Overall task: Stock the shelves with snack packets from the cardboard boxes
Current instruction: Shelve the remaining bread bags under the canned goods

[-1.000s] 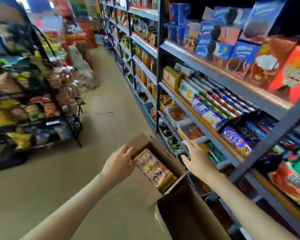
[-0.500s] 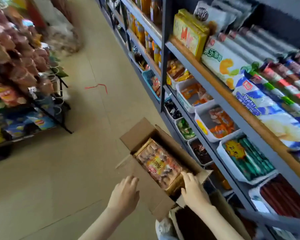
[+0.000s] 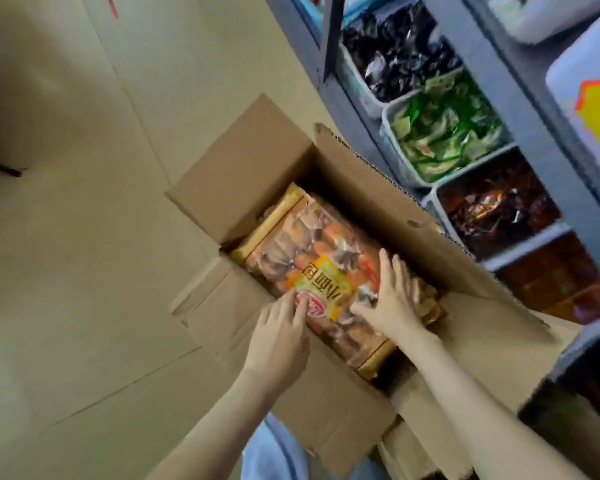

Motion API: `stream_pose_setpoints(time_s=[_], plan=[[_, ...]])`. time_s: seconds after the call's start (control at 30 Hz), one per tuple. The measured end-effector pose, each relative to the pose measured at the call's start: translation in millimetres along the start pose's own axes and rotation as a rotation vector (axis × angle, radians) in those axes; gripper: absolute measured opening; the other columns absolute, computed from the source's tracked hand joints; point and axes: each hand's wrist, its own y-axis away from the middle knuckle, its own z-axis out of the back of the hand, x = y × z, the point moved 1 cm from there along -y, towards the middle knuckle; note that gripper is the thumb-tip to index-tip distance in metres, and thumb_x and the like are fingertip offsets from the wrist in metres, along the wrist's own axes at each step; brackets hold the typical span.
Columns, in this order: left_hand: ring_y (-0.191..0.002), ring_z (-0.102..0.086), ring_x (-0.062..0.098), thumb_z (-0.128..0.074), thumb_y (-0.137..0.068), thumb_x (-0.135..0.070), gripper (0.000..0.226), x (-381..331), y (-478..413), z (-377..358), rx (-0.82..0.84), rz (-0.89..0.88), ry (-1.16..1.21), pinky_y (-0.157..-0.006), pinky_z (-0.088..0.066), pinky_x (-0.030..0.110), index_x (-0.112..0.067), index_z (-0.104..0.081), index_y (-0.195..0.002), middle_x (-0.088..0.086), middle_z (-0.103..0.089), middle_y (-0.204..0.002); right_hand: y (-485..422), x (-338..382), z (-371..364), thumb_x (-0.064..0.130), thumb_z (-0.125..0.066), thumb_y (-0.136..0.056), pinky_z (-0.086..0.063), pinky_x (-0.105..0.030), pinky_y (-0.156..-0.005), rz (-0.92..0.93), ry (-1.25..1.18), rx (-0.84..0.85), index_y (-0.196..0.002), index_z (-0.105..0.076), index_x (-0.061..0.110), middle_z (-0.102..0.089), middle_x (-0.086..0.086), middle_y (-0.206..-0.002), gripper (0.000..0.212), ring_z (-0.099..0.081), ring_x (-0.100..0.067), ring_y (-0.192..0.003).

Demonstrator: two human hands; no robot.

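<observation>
Packet [image 3: 326, 271] in the box [image 3: 378, 188], both hands on it, not yet lifted.
It lies flat on top inside the open box on the floor, just beside the shelves [image 3: 492, 74]. Your left hand [image 3: 278, 341] rests on its near-left edge with nearly straight fingers. Your right hand [image 3: 392, 299] lies flat along its right side, thumb spread on the top. Neither hand really grasps it, as far as I can see. I think the step is to take the packet out. Slide your fingers under both long edges, because the wrapper looks smooth and may slip. Lift it level and straight up, so it does not catch the box flaps.
</observation>
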Motion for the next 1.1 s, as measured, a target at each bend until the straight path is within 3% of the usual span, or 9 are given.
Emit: stream_pose_setpoints(time_s=[0.17, 0.27, 0.43, 0.57, 0.63, 0.77, 0.87, 1.0, 1.1], plan=[[-0.132, -0.044, 0.035, -0.08, -0.061, -0.014, 0.089, -2.2, -27.5, -33.7, -0.15, -0.128, -0.088, -0.107, -0.035, 0.052, -0.005, -0.042, -0.141, 0.022, -0.044, -0.143, -35.3, -2.0, -22.0, 0.052, -0.077, -0.072, -0.009, -0.048, -0.115, -0.096, 0.106, -0.02, -0.149, 0.019, 0.025, -0.007, -0.009, -0.159, 0.126, -0.007, -0.03, -0.144], [-0.142, -0.025, 0.033, -0.08, -0.067, -0.021, 0.095, -4.6, -44.1, -25.9, -0.197, -0.225, -0.192, -0.116, -0.015, 0.054, -0.011, -0.029, -0.147, 0.019, -0.031, -0.153, -35.1, 4.5, -17.4, 0.05, -0.073, -0.078, -0.016, -0.047, -0.112, -0.084, 0.151, -0.093, -0.151, -0.001, 0.022, -0.024, -0.008, -0.154, 0.107, -0.017, -0.029, -0.14], [-0.148, 0.005, 0.032, -0.065, -0.08, -0.048, 0.097, -16.7, -94.5, 25.7, -0.037, -0.26, -0.508, -0.111, 0.015, 0.06, -0.016, -0.008, -0.153, 0.016, -0.002, -0.16, 0.2, 3.9, -17.7, 0.038, -0.067, -0.086, -0.028, -0.043, -0.104, 0.016, 0.195, -0.253, -0.15, -0.022, 0.018, -0.037, -0.006, -0.148, 0.08, -0.032, -0.026, -0.132], [-0.148, 0.0, 0.029, -0.056, -0.087, -0.045, 0.087, -27.3, -130.2, 53.5, -0.015, -0.488, -0.658, -0.113, 0.009, 0.061, -0.014, -0.007, -0.152, 0.015, -0.008, -0.16, 22.1, -7.3, -26.5, 0.017, -0.091, -0.056, -0.049, -0.047, -0.08, 0.101, 0.224, -0.384, -0.127, -0.054, 0.009, -0.062, -0.009, -0.116, 0.081, -0.05, -0.027, -0.104], [-0.143, -0.022, 0.027, -0.055, -0.088, -0.049, 0.085, -30.7, -138.5, 56.0, -0.014, -0.54, -0.629, -0.116, -0.012, 0.051, -0.018, -0.01, -0.153, 0.01, -0.028, -0.154, 28.1, -6.9, -28.4, 0.016, -0.09, -0.056, -0.049, -0.046, -0.075, 0.149, 0.196, -0.432, -0.122, -0.055, 0.011, -0.062, -0.008, -0.112, 0.075, -0.054, -0.028, -0.098], [-0.113, -0.039, 0.021, -0.054, -0.084, -0.054, 0.058, -37.5, -137.9, 56.7, 0.01, -0.56, -0.668, -0.095, -0.037, 0.032, -0.023, -0.049, -0.133, -0.002, -0.059, -0.117, 44.7, -2.0, -34.5, 0.016, -0.083, -0.062, -0.047, -0.043, -0.078, 0.222, 0.098, -0.501, -0.119, -0.051, 0.015, -0.059, -0.007, -0.115, 0.066, -0.047, -0.025, -0.1], [-0.113, -0.043, 0.023, -0.051, -0.084, -0.04, 0.038, -30.5, -113.9, 57.5, -0.067, -0.579, -0.599, -0.096, -0.027, 0.035, -0.021, -0.061, -0.116, 0.002, -0.062, -0.111, 62.5, -3.9, -33.0, 0.016, -0.08, -0.064, -0.038, -0.044, -0.084, 0.212, 0.108, -0.501, -0.121, -0.056, 0.016, -0.057, -0.006, -0.122, 0.062, -0.043, -0.024, -0.106], [-0.102, -0.048, 0.03, -0.069, -0.064, -0.028, 0.032, -18.2, -61.3, 73.3, -0.319, -0.58, -0.356, -0.101, -0.026, 0.054, -0.017, -0.068, -0.094, 0.009, -0.066, -0.093, 93.8, -3.6, -12.2, 0.029, -0.079, -0.069, -0.026, -0.046, -0.098, 0.186, 0.216, -0.533, -0.135, -0.051, 0.016, -0.047, -0.009, -0.138, 0.073, -0.041, -0.026, -0.119], [-0.1, -0.051, 0.031, -0.074, -0.057, -0.027, 0.035, -19.4, -19.8, 111.2, -0.498, -0.498, -0.234, -0.108, -0.018, 0.059, -0.017, -0.069, -0.091, 0.005, -0.065, -0.085, 123.4, 8.9, 17.3, 0.033, -0.071, -0.079, -0.019, -0.046, -0.107, 0.208, 0.31, -0.689, -0.142, -0.042, 0.018, -0.037, -0.006, -0.144, 0.071, -0.038, -0.024, -0.129]])
